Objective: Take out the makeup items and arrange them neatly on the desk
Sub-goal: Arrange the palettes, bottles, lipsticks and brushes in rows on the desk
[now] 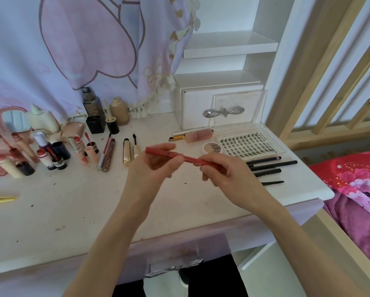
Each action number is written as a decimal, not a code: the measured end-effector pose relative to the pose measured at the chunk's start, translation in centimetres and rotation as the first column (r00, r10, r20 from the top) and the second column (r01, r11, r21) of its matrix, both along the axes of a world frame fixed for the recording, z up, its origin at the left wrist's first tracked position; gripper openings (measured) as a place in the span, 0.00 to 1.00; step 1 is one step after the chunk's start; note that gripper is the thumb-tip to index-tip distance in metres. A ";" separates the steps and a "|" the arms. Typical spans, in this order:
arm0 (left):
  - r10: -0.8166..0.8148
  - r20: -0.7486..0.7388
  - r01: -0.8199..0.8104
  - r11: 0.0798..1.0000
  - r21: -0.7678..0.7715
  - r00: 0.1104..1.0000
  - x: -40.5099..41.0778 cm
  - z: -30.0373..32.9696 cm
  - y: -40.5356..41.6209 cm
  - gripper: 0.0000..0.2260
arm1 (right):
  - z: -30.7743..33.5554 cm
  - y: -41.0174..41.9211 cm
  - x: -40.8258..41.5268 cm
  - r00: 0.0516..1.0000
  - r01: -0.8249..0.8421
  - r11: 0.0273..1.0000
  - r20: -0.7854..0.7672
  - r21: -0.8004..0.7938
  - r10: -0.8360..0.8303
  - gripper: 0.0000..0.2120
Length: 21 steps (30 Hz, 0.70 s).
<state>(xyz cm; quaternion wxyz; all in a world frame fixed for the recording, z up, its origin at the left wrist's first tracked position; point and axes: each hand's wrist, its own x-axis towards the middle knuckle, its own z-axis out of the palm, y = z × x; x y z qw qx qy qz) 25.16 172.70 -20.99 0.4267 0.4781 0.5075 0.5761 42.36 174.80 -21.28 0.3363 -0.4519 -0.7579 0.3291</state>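
1. Red pencil [185,157], held level above the desk [72,211].
2. Left hand [152,168]: fingers pinching its left end.
3. Right hand [227,174]: fingers curled round its right end.
4. Black pencils [270,166] lying on the desk just right of the hands.

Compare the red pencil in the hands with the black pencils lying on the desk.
The red pencil is held above the desk by the left hand and right hand; the black pencils lie flat on it. The red pencil is bright red and single; the black pencils are dark and lie in a rough row. The red pencil slants; the black pencils lie nearly level. All are slim sticks.
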 end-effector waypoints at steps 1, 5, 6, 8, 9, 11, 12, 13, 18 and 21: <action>0.011 -0.013 -0.010 1.000 0.022 1.000 -0.7 0.1 0.0 0.10 | 0.1 0.1 0.6 1.000 0.007 1.000 0.030 0.016 -0.008 0.07; -0.030 -0.257 0.054 0.995 0.088 0.966 -2.2 0.3 -0.3 0.06 | 0.1 -0.1 2.0 0.993 -0.006 0.999 0.118 0.043 0.001 0.08; -0.050 -0.316 0.081 0.993 0.086 0.947 -2.1 0.3 -0.4 0.06 | 0.0 -0.2 1.9 0.988 -0.012 0.997 0.151 0.078 0.000 0.08; -0.054 -0.433 0.106 0.990 0.097 0.900 -1.4 0.1 -0.6 0.07 | -0.1 -0.4 1.8 0.967 -0.026 0.980 0.252 0.200 -0.026 0.09; -0.046 -0.491 0.118 0.986 0.117 0.870 -1.1 0.1 -0.7 0.09 | -0.2 -0.5 1.9 0.947 -0.040 0.962 0.316 0.272 -0.049 0.08; -0.050 -0.586 0.169 0.974 0.150 0.809 -0.4 0.0 -1.0 0.11 | -0.2 -0.7 2.4 0.903 -0.074 0.922 0.418 0.381 -0.100 0.08; -0.052 -0.612 0.185 0.970 0.155 0.789 0.0 -0.1 -1.0 0.12 | -0.2 -0.8 2.6 0.893 -0.088 0.906 0.436 0.414 -0.112 0.09; -0.050 -0.625 0.187 0.970 0.155 0.779 0.2 -0.1 -1.1 0.13 | -0.2 -0.9 2.9 0.893 -0.096 0.893 0.434 0.439 -0.117 0.11; -0.074 -0.573 0.164 0.981 0.106 0.816 2.1 -0.5 -1.5 0.12 | -0.7 -1.7 5.0 0.901 -0.076 0.837 0.397 0.541 -0.174 0.16; -0.114 -0.496 0.166 0.984 0.062 0.861 3.1 -0.5 -1.7 0.10 | -0.9 -2.0 6.4 0.901 -0.070 0.801 0.382 0.595 -0.205 0.14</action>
